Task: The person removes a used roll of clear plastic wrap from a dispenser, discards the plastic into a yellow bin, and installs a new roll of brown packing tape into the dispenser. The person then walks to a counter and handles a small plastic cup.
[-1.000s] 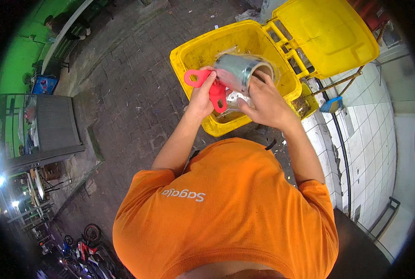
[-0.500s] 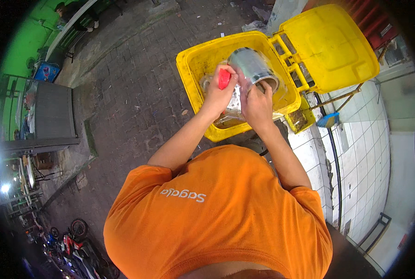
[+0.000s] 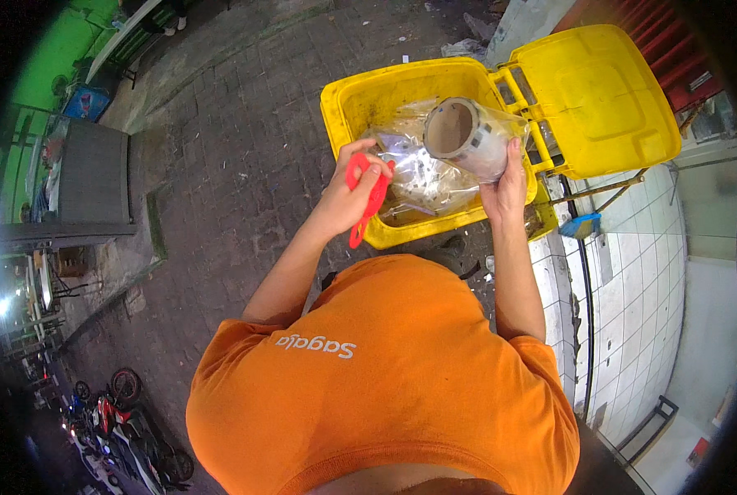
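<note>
- Left hand (image 3: 345, 196): fist closed around the red plastic handle (image 3: 376, 196), at the yellow bin (image 3: 434, 226)'s left edge
- Right hand (image 3: 507, 188): fingers just left the film roll (image 3: 491, 154)'s core, now half-open, cupping its outside near the hinged edge
- So the core's unblocked now

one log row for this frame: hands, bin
left hand: holding red plastic piece | right hand: holding roll, open end toward camera | yellow bin: lid open, clear film across its opening
</note>
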Action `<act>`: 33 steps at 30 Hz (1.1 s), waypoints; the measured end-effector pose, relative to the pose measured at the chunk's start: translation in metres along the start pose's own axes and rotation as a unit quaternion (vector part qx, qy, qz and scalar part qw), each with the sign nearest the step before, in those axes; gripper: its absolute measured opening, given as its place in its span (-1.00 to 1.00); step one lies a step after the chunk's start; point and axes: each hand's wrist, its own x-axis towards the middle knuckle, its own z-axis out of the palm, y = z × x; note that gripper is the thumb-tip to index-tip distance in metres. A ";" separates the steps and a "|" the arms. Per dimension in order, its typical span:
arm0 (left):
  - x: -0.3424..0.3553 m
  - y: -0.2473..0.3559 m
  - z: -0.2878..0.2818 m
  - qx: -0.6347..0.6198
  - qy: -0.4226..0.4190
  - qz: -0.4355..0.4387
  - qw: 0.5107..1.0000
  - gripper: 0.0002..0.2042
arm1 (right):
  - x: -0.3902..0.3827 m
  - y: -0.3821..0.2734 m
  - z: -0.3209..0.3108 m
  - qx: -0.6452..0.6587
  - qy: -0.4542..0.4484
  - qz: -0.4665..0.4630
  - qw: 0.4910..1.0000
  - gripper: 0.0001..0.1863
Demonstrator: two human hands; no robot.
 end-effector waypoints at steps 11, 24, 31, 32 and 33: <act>0.011 0.067 0.008 0.164 -0.089 0.074 0.980 -0.75 | -0.009 0.016 0.017 -0.073 -0.049 0.019 0.996 -0.53; 0.011 0.000 0.069 -0.082 0.125 -0.107 0.983 -0.82 | 0.010 0.033 0.036 -0.521 0.128 -0.315 0.783 -0.69; 0.019 -0.002 0.075 -0.190 0.136 -0.093 0.968 -0.81 | 0.031 0.036 0.065 -0.487 0.123 -0.293 0.813 -0.67; 0.021 -0.001 0.076 -0.202 0.134 -0.094 0.966 -0.81 | 0.034 0.036 0.068 -0.484 0.130 -0.284 0.817 -0.65; 0.024 0.000 0.075 -0.118 0.159 -0.047 0.979 -0.81 | 0.039 0.036 0.071 -0.480 0.139 -0.276 0.821 -0.63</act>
